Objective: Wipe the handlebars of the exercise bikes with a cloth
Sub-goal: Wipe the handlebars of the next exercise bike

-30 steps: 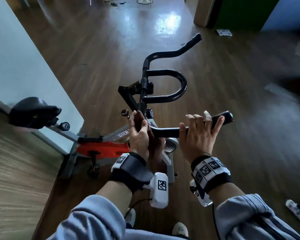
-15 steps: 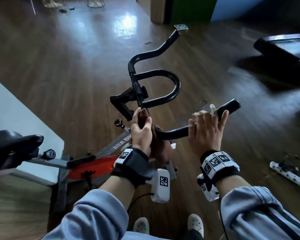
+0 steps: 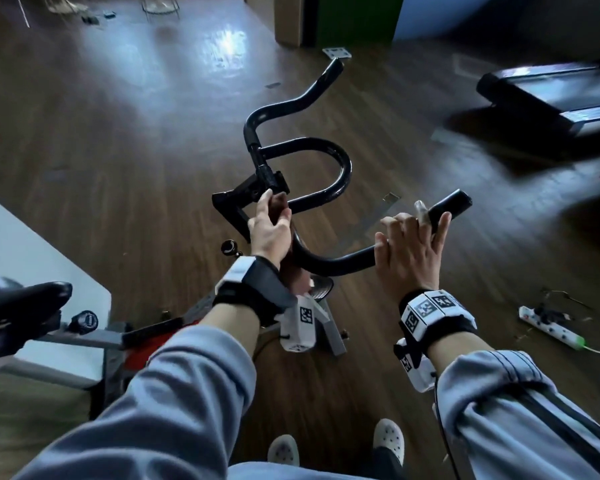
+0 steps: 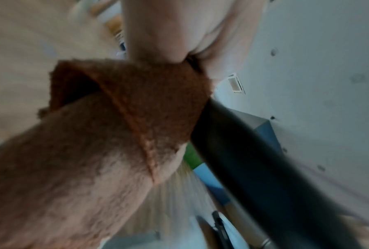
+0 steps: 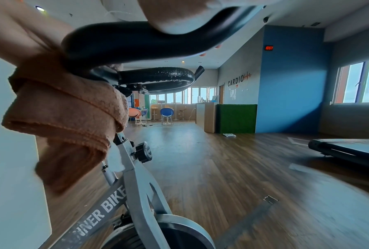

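The exercise bike's black handlebars [image 3: 336, 174] stand in front of me in the head view. My left hand [image 3: 272, 216] grips a brown cloth [image 3: 278, 207] wrapped round the bar just below the centre clamp. The left wrist view shows the cloth [image 4: 126, 118] bunched round the black bar [image 4: 254, 168], blurred. My right hand [image 3: 413, 244] holds the near right arm of the handlebars, fingers curled over it, short of the bar's end. In the right wrist view the cloth [image 5: 68, 107] hangs folded off the bar [image 5: 136, 43].
The bike's black saddle [image 3: 18, 306] is at the left, beside a white wall [image 3: 32, 244]. Its grey frame [image 5: 136, 185] runs below my hands. A treadmill [image 3: 551, 95] stands at the far right. A white power strip [image 3: 551, 329] lies on the wooden floor.
My left hand has slid the cloth up the bar toward the centre clamp. My right hand has stayed on the near bar. The head view has swung right, bringing the treadmill in.
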